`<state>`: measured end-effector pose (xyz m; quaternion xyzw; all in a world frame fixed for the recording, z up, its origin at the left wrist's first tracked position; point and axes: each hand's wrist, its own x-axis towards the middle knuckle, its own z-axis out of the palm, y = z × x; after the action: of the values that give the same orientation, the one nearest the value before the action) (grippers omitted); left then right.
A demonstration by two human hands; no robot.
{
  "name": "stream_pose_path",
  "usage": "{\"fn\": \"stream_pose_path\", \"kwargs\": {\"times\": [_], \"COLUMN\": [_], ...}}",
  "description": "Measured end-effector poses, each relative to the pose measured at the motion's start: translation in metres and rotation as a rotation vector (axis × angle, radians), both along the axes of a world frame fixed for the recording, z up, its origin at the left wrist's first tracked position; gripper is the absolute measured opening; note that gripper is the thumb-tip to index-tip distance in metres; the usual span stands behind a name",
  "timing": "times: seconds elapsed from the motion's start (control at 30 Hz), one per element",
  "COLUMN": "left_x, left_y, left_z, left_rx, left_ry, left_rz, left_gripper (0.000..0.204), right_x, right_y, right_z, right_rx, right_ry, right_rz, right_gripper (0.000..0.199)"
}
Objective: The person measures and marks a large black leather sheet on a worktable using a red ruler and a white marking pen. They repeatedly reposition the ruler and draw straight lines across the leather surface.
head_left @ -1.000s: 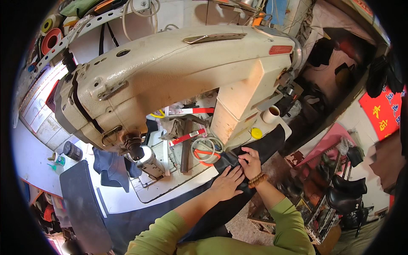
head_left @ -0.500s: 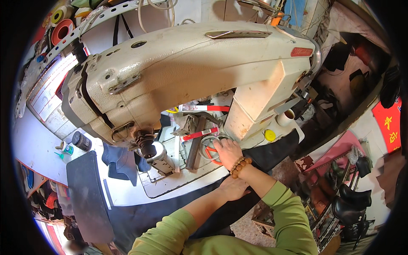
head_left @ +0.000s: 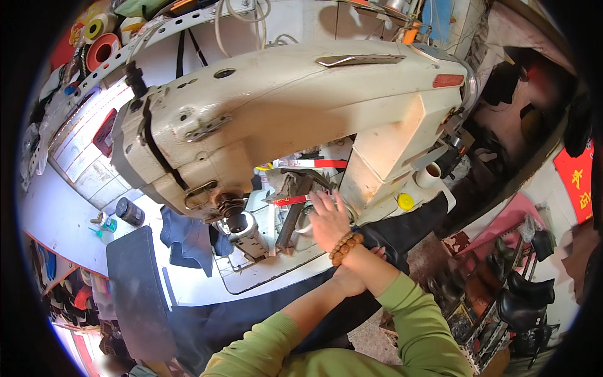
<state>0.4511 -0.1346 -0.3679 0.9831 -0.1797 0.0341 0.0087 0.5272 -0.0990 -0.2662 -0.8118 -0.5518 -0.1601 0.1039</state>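
My right hand, with a brown bead bracelet on its wrist, reaches over the tools on the sewing machine's bed with its fingers apart. Its fingertips are close to a red strip-shaped item and a dark bar-like tool. A round ring-like object is partly covered by this hand. My left hand lies low, beneath the right wrist, over dark sheet material. Most of its fingers are hidden; a few tips show beyond the right wrist.
A large cream sewing machine arches over the worktable. A dark cut piece, a dark jar and a small green-labelled bottle lie to the left. A cup and yellow lid stand right. Boots fill a rack.
My right hand has shifted forward from the ring and orange-handled tool, and its fingers have spread. The orange handle no longer shows. The left hand stays beneath, and the view has shifted slightly.
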Motion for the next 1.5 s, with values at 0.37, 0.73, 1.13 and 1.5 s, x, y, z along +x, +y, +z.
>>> {"fn": "stream_pose_path", "kwargs": {"times": [0.37, 0.73, 1.13, 1.5], "left_x": [0.002, 0.001, 0.007, 0.006], "left_y": [0.002, -0.003, -0.001, -0.003], "left_z": [-0.003, -0.017, -0.024, -0.014], "left_rx": [-0.353, -0.276, -0.213, -0.326], "left_ry": [-0.191, -0.243, -0.227, -0.264], "left_rz": [-0.136, -0.053, -0.084, -0.061], "left_gripper": [0.063, 0.054, 0.067, 0.077], "right_x": [-0.049, -0.021, -0.034, -0.086], "right_y": [0.028, 0.076, 0.028, -0.115], "right_z": [-0.048, 0.019, 0.016, 0.007], "right_rx": [0.268, 1.057, 0.636, 0.7], "right_ry": [1.108, 2.421, 2.551, 1.737], "right_rz": [-0.163, -0.203, 0.465, 0.145], "right_gripper": [0.092, 0.012, 0.04, 0.05]}}
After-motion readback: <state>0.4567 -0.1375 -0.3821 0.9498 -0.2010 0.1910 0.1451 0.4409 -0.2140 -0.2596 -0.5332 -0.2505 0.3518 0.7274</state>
